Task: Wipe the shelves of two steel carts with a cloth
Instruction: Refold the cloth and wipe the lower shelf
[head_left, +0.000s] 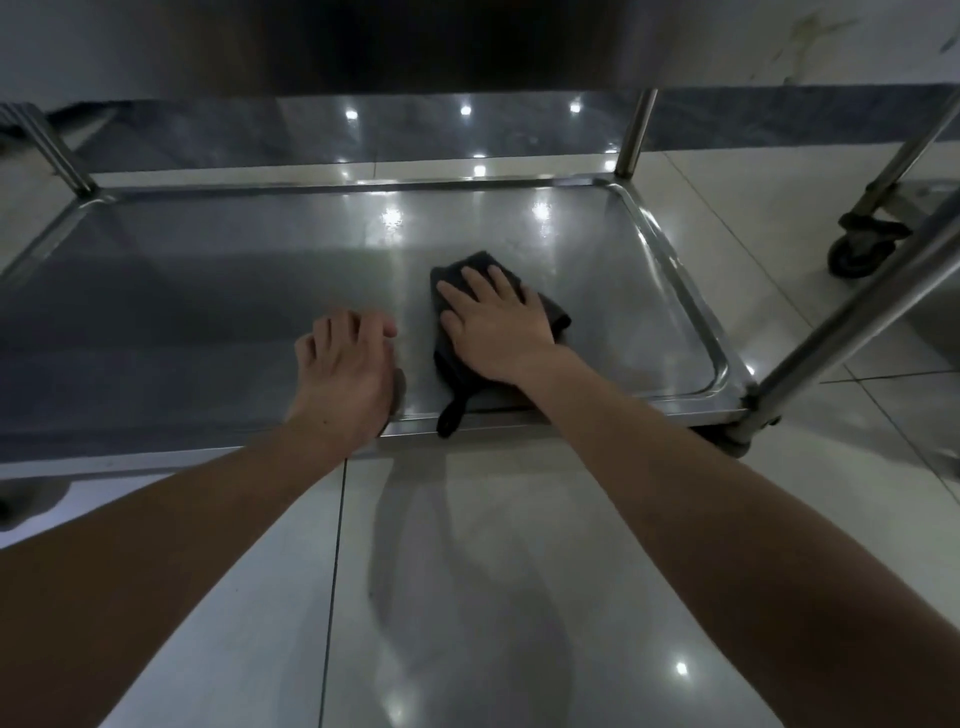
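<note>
Step in hand: wiping the bottom shelf (249, 291) of the near steel cart. The right hand (496, 325) lies flat, fingers straight and spread, pressing the cloth (556, 317) onto the shelf, right of centre and toward the near edge; it grasps nothing, only bears down. The left hand (345, 364) rests just beside it on the left, fingers loosely bent, heel over the near rim, holding nothing; judged to be steadying the cart. Cloth: dark, soft, bunched, one narrow tail hanging over the near rim. Shelf: brushed sheet steel, shallow tray form with raised lip and rounded corners, smooth, reflecting ceiling lights. Round steel uprights at the corners; the next shelf up (467, 47) overhangs the far part. Floor (467, 571): glossy pale tiles. A caster (860, 249) of another cart shows at far right. Next move, as judged: sweep the cloth left across the shaded, uncovered span, keeping flat pressure, then run along the lip and into the corners, where residue could lodge. How much is already clean cannot be told.
</note>
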